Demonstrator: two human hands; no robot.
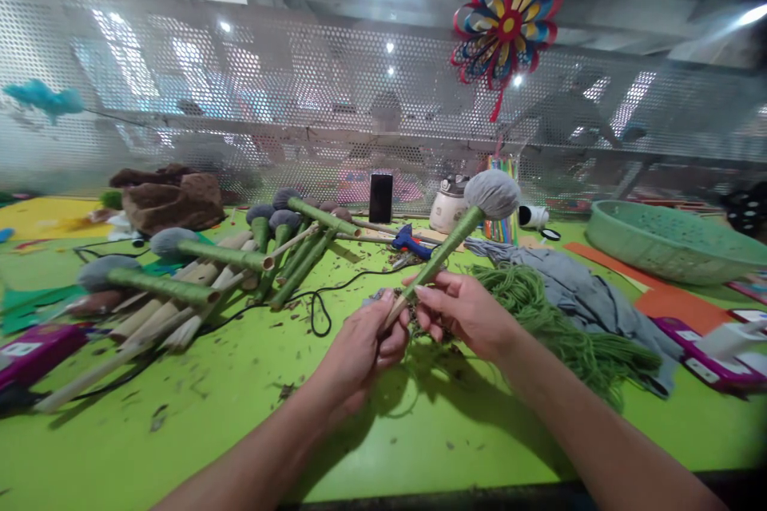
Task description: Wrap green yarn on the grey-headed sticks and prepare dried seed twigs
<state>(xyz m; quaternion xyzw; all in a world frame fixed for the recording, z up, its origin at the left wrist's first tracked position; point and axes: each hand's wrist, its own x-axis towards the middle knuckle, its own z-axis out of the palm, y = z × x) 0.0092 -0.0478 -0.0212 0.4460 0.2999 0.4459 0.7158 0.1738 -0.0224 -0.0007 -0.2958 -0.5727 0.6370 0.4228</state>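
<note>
A stick point(447, 251) wrapped in green yarn, with a round grey cloth-covered head point(492, 193), is tilted up to the right above the table. My left hand point(356, 343) is closed around its bare lower end. My right hand point(470, 311) is closed on the stick just above, thumb and fingers at the lower edge of the green wrapping. A thin green strand hangs below the hands. Beside my right forearm lies a loose heap of green yarn point(575, 335), partly over grey cloth point(560, 283).
Several similar wrapped sticks point(224, 255) and bare sticks are piled at left. Behind my hands are a blue glue gun point(413, 242) and an upright phone point(381, 198). A black cord point(320, 319) crosses the table. A green basin point(671, 255) stands at right.
</note>
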